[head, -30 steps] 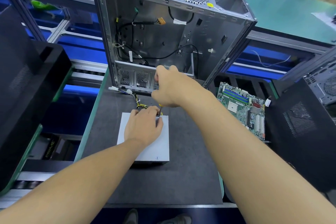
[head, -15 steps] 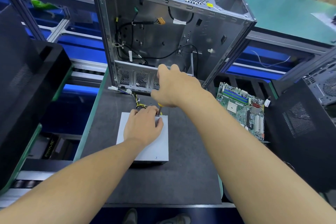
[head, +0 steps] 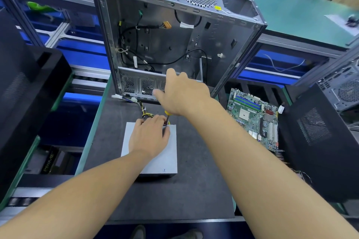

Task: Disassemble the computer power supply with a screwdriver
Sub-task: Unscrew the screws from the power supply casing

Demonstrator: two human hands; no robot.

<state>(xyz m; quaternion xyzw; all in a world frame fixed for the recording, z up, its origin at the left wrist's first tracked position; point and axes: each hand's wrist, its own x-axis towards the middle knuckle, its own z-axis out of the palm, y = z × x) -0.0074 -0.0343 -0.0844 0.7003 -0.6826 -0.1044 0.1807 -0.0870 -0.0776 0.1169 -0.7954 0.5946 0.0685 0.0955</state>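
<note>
Far left, a black case shell (head: 29, 87) stands off the work area, out of reach of the job; dark work mat (head: 194, 190) in the middle carries the computer power supply (head: 153, 159), a grey metal box lying flat, near edge toward the person. Left hand (head: 149, 136) lies palm-down on its lid, fingers fairly straight and reaching the far edge, holding nothing, judged to be pinning the box so it cannot twist under the tool. Yellow-and-black wire bundle (head: 144, 111) runs from the box's far side toward the open computer case (head: 174, 35) standing just behind, so the unit is out of the case but lies close to it. Screwdriver (head: 167, 116) stands nearly upright, tip at the box's far right corner beside the left fingertips; a screw there is likely, though hidden. Right hand (head: 182, 93) wraps the yellow handle from above, thumb and forefinger sticking out, placed to bear down and turn. Right of the mat, a green motherboard (head: 254, 118) lies set aside, then another black shell (head: 314, 141)
</note>
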